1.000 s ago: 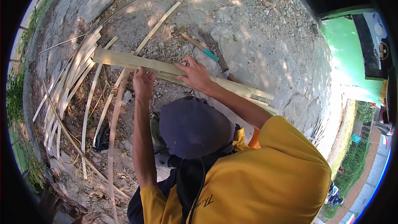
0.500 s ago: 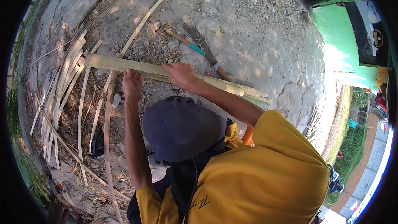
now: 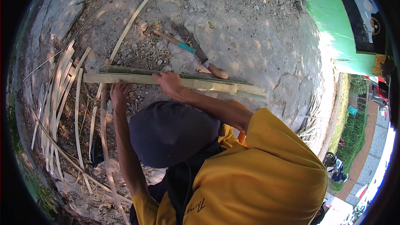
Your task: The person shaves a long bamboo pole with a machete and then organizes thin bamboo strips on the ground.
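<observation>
A long pale split bamboo slat [image 3: 137, 79] lies crosswise in front of me. Near its left end my left hand [image 3: 119, 93] has its fingers closed on the near edge. Farther right, my right hand [image 3: 169, 83] grips the slat from above, fingers bent over it. Along the far side shows a green bamboo piece [image 3: 143, 71], hollow side partly visible. At the right end several bamboo pieces overlap; where they separate under my right arm is hidden. The left end rests over narrow bamboo strips on the ground.
Beyond the slat lie a dark-bladed machete [image 3: 198, 50] with a wooden handle and a stick-like tool [image 3: 185, 47] with a teal section. Many bamboo strips [image 3: 58, 104] are heaped at the left, near a black plastic bag [image 3: 97, 152]. A green wall [image 3: 333, 29] stands at the right.
The slat has come nearer to me and turned slightly, its left end lower in the picture. Behind it the green bamboo piece now shows. Both hands keep their hold.
</observation>
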The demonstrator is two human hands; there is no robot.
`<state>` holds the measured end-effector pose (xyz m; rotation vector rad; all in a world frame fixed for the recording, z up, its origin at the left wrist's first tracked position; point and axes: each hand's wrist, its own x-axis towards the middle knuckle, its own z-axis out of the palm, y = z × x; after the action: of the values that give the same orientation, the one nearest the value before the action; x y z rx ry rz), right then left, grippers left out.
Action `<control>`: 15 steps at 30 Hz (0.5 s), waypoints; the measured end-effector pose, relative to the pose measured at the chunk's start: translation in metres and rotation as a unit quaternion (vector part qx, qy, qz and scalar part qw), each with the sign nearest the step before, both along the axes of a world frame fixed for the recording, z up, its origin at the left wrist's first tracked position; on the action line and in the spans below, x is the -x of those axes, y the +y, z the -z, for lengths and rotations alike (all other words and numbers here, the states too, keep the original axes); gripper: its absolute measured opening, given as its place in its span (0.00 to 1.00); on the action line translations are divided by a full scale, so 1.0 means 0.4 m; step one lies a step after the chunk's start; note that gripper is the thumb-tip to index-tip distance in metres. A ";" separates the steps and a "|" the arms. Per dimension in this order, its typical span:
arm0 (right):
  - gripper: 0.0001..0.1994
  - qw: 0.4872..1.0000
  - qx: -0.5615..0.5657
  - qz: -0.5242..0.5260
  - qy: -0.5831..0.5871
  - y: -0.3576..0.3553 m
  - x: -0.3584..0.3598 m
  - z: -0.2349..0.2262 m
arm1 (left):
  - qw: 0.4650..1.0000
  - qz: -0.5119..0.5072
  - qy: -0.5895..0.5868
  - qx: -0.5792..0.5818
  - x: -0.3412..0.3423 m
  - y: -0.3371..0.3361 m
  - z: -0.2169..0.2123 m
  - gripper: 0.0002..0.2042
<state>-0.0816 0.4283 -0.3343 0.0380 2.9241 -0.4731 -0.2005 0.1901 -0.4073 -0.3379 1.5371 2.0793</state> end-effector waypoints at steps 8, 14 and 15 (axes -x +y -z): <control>0.24 0.999 0.012 0.037 -0.028 0.006 -0.010 0.028 | 0.996 -0.012 -0.061 -0.058 0.015 0.021 0.006 0.17; 0.25 0.999 0.015 0.041 -0.030 0.030 -0.020 0.049 | 0.998 -0.022 -0.061 -0.021 0.020 0.048 0.023 0.20; 0.26 0.999 0.015 0.031 -0.012 0.037 -0.026 0.057 | 0.998 -0.021 -0.065 -0.011 0.017 0.054 0.016 0.20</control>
<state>-0.0713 0.4432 -0.3571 0.1311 2.8984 -0.5227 -0.2074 0.2117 -0.4135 -0.4925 1.4421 2.0613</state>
